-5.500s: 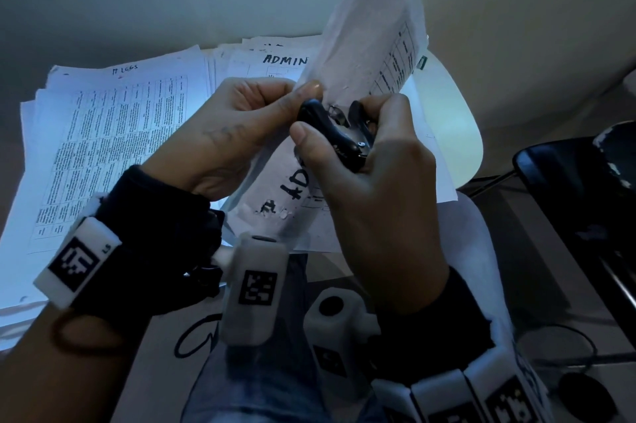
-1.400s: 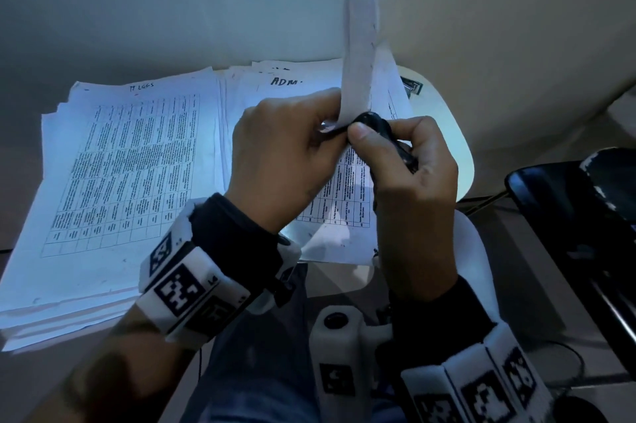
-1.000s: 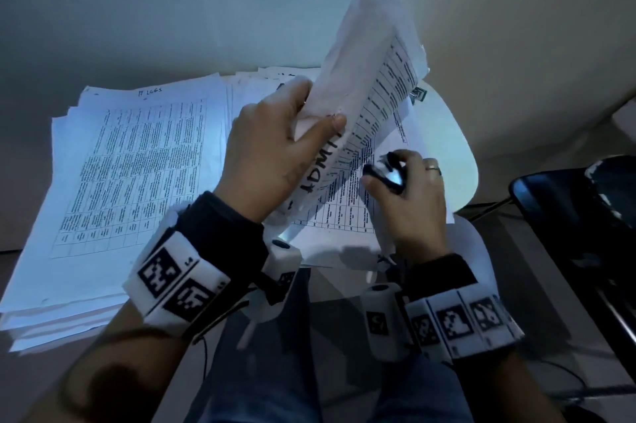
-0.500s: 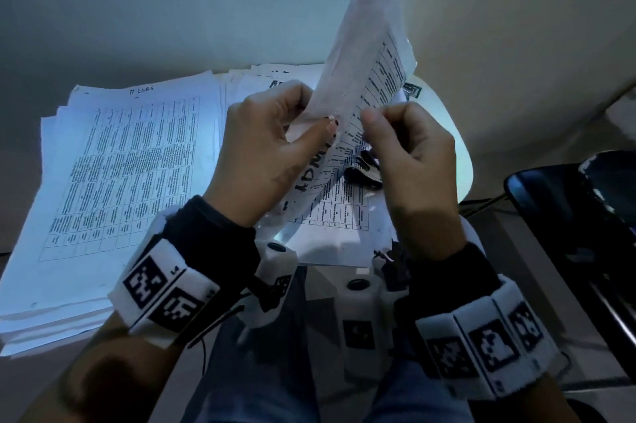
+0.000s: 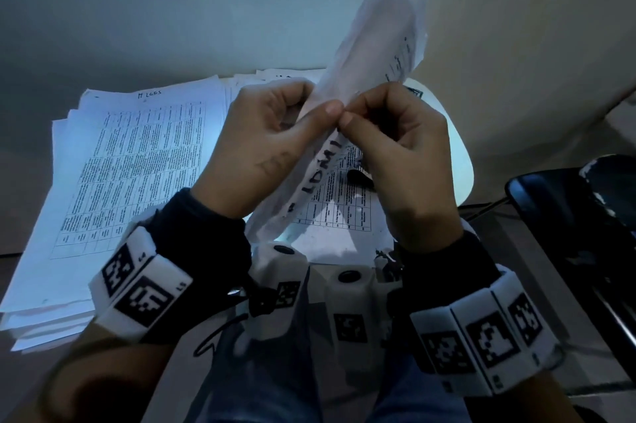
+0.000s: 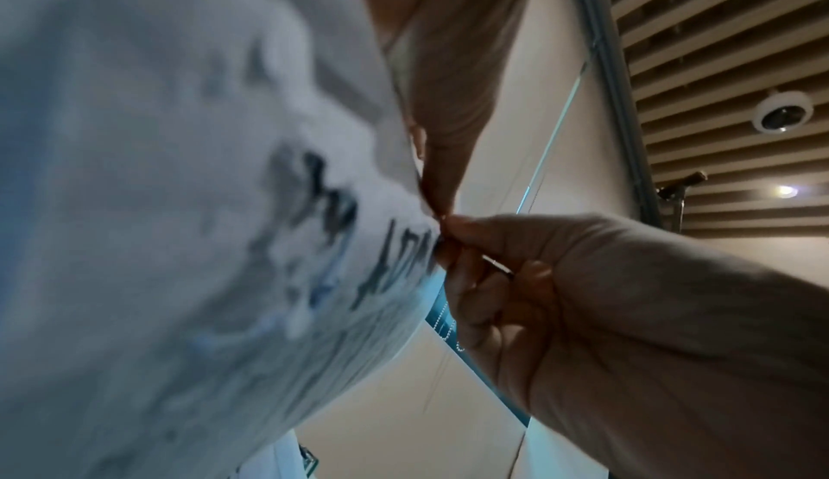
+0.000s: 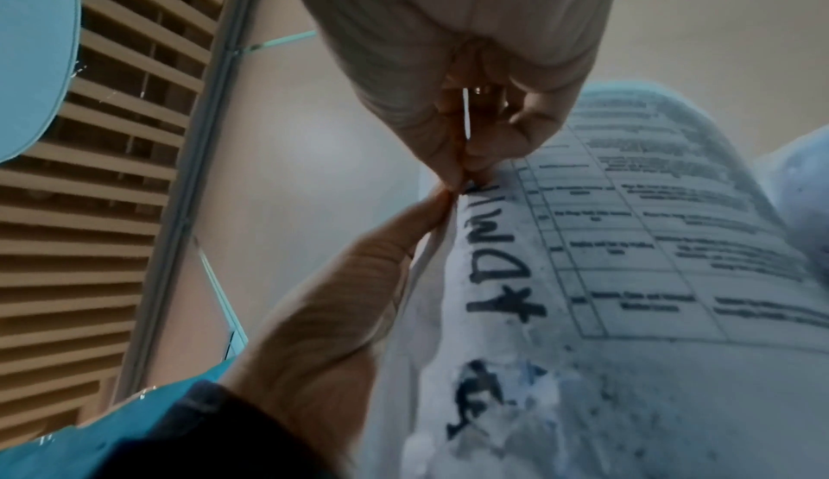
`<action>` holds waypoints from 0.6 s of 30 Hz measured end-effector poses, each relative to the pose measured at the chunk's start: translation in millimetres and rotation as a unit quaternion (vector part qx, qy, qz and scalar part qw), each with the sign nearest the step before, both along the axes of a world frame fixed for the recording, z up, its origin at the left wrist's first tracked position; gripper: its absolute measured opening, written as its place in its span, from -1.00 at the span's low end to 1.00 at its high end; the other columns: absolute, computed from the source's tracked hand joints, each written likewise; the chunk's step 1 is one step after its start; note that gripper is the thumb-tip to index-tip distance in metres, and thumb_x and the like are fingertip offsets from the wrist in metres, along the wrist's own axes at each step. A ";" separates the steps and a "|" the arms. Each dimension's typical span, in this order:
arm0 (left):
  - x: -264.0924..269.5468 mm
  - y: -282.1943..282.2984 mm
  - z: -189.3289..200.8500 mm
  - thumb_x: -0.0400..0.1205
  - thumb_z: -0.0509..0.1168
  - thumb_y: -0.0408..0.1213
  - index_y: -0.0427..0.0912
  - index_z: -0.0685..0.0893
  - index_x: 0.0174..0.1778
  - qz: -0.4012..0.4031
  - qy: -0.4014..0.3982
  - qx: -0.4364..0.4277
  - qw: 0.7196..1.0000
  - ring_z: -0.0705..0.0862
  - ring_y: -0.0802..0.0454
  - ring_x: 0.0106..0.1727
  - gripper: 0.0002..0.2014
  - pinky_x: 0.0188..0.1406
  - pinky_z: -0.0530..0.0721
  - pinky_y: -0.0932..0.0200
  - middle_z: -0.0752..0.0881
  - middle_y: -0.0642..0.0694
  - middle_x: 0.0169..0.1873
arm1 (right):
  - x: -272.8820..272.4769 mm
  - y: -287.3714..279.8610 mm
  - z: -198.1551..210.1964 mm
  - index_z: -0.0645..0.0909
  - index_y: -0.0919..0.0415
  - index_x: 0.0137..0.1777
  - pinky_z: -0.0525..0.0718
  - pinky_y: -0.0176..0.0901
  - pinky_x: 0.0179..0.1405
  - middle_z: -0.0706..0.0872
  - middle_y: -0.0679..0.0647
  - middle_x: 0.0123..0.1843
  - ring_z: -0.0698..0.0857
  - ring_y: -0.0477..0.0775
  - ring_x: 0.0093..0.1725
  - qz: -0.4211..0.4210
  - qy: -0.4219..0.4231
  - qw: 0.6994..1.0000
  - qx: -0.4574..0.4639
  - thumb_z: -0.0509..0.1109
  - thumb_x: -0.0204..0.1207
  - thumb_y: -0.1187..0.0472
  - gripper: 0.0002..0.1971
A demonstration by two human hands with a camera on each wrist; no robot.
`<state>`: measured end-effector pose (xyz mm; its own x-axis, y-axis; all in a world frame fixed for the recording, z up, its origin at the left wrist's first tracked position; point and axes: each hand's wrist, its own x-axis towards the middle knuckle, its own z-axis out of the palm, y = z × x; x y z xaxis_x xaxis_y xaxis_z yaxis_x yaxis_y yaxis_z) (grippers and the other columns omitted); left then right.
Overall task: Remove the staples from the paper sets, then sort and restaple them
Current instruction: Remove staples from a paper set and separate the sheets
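One paper set, hand-marked "ADMIN" along its edge, stands nearly upright in front of you, raised above the table. Your left hand grips it at the marked edge, thumb on the near side and fingers curled round the far side. Your right hand meets it there, thumb and forefinger pinched together at the paper's corner, right against your left thumb tip; whether a staple sits between those fingertips cannot be told. In the right wrist view the sheets show a printed table beside the lettering. A black staple remover lies on the papers below your right hand. Further left, a stack of printed sheets rests flat on the table. A dark chair stands at right.
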<state>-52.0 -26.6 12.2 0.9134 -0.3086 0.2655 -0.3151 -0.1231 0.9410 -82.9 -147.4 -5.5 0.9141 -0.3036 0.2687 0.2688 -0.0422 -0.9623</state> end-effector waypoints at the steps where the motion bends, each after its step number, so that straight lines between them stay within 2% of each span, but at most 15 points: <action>1: 0.5 0.4 1.2 0.54 0.35 -0.25 -0.50 0.66 -0.10 0.000 0.007 -0.011 1.000 0.67 -0.07 -0.19 -0.70 -0.10 0.64 -0.13 0.73 -0.48 -0.14 | -0.4 0.9 0.0 0.56 0.21 -0.34 0.50 -0.05 -0.33 0.59 0.05 -0.40 0.51 0.03 -0.36 0.001 -0.009 1.000 0.000 0.39 0.37 0.28 -0.90; 3: 2.1 1.0 1.9 0.53 0.35 -0.26 -0.53 0.66 -0.06 0.011 0.010 -0.015 1.000 0.70 -0.14 -0.15 -0.68 -0.02 0.65 -0.27 0.73 -0.49 -0.11 | -1.0 2.3 1.1 0.55 0.15 -0.35 0.48 -0.12 -0.29 0.59 0.01 -0.38 0.52 -0.02 -0.34 0.000 -0.024 1.000 0.012 0.38 0.38 0.30 -0.88; 6: 4.0 3.6 -0.3 0.52 0.34 -0.22 -0.48 0.68 -0.05 0.036 0.004 -0.003 0.999 0.76 -0.34 -0.09 -0.68 -0.02 0.66 -0.30 0.77 -0.42 -0.13 | -1.1 -0.7 3.3 0.54 0.08 -0.35 0.55 -0.18 -0.28 0.60 -0.06 -0.37 0.55 -0.06 -0.30 -0.022 -0.026 0.999 0.014 0.39 0.44 0.33 -0.81; 7: 4.6 4.9 -0.6 0.52 0.34 -0.21 -0.45 0.69 -0.04 0.043 0.004 0.001 0.999 0.76 -0.35 -0.07 -0.68 -0.03 0.67 -0.29 0.78 -0.38 -0.13 | -0.3 -4.1 1.8 0.54 0.08 -0.34 0.55 -0.20 -0.30 0.60 -0.06 -0.37 0.55 -0.07 -0.32 -0.026 -0.009 1.000 0.010 0.41 0.46 0.34 -0.79; 10: 7.6 11.8 0.9 0.50 0.39 -0.22 -0.36 0.71 -0.09 0.054 -0.005 0.024 0.998 0.78 -0.12 -0.17 -0.76 -0.07 0.73 -0.09 0.81 -0.22 -0.18 | 6.3 -18.5 -14.8 0.57 0.10 -0.35 0.53 -0.21 -0.33 0.60 -0.05 -0.42 0.55 -0.10 -0.40 -0.030 0.060 0.997 -0.043 0.44 0.46 0.34 -0.79; 13: 11.2 17.6 4.0 0.47 0.47 -0.35 -0.22 0.70 -0.22 0.042 -0.010 0.045 0.998 0.76 0.12 -0.29 -0.92 -0.21 0.73 0.17 0.83 -0.01 -0.28 | 15.4 -25.1 -37.5 0.66 0.17 -0.36 0.57 -0.21 -0.28 0.63 -0.06 -0.45 0.58 -0.09 -0.40 -0.042 0.115 0.979 -0.161 0.43 0.40 0.39 -0.84; 14: 12.3 18.6 5.6 0.44 0.49 -0.37 -0.17 0.68 -0.23 0.041 -0.008 0.046 0.998 0.76 0.14 -0.30 -0.90 -0.23 0.72 0.21 0.83 0.01 -0.28 | 17.4 -23.0 -43.4 0.69 0.22 -0.35 0.60 -0.19 -0.27 0.66 -0.01 -0.43 0.60 -0.05 -0.36 -0.037 0.130 0.970 -0.203 0.41 0.38 0.41 -0.85; 16: 15.9 20.3 8.1 0.36 0.52 -0.35 -0.10 0.65 -0.23 0.051 -0.010 0.051 0.997 0.77 0.09 -0.30 -0.82 -0.25 0.75 0.15 0.83 0.00 -0.25 | 21.3 -16.8 -52.7 0.70 0.24 -0.36 0.63 -0.15 -0.24 0.71 0.09 -0.36 0.65 0.05 -0.28 -0.024 0.148 0.952 -0.265 0.34 0.37 0.44 -0.83; 18: 19.9 21.8 11.1 0.30 0.49 -0.29 -0.06 0.63 -0.24 0.075 -0.024 0.062 0.995 0.79 -0.02 -0.29 -0.80 -0.23 0.79 -0.04 0.82 -0.09 -0.26 | 24.3 -11.4 -59.2 0.67 0.19 -0.39 0.67 -0.09 -0.22 0.75 0.13 -0.30 0.69 0.14 -0.22 -0.019 0.149 0.941 -0.304 0.25 0.35 0.47 -0.76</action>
<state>-32.1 -4.8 23.3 0.9387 -0.2031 0.2786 -0.3291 -0.2865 0.8998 -58.6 -158.8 -64.7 0.9679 -0.2111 0.1364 -0.0227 -0.6138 -0.7892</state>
